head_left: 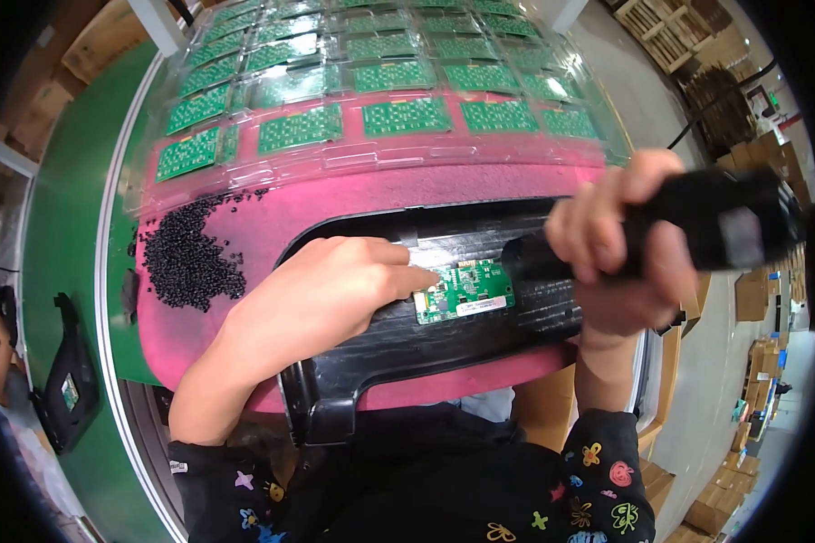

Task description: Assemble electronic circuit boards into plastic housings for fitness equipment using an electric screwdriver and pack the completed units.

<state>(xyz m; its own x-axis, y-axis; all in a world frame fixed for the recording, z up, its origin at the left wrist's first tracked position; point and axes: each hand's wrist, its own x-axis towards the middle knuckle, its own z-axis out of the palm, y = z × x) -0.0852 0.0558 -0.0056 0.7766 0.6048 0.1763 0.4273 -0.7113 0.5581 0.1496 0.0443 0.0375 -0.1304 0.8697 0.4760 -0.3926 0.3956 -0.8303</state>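
Board (463, 290): small green circuit board, seated in black housing (444, 339) on pink pad (244, 231), bench centre. 
Left hand (321, 294): fingers flat, not closed, pinning board's left edge. 
Right hand (620, 244): grip closed on black driver (697, 222), tip near board's right end. 
Handling advice: keep board pinned, driver square. 
Nearby: screws (186, 258), trays (380, 90).

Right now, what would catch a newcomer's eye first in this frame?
The hot-pink mat across the middle, with a black panel lying on it. On the panel sits a small green circuit board: the left hand steadies it while the right hand grips a black power tool pointed at it. Behind, clear trays of green boards fill the top, and a heap of black pellets lies at the mat's left.
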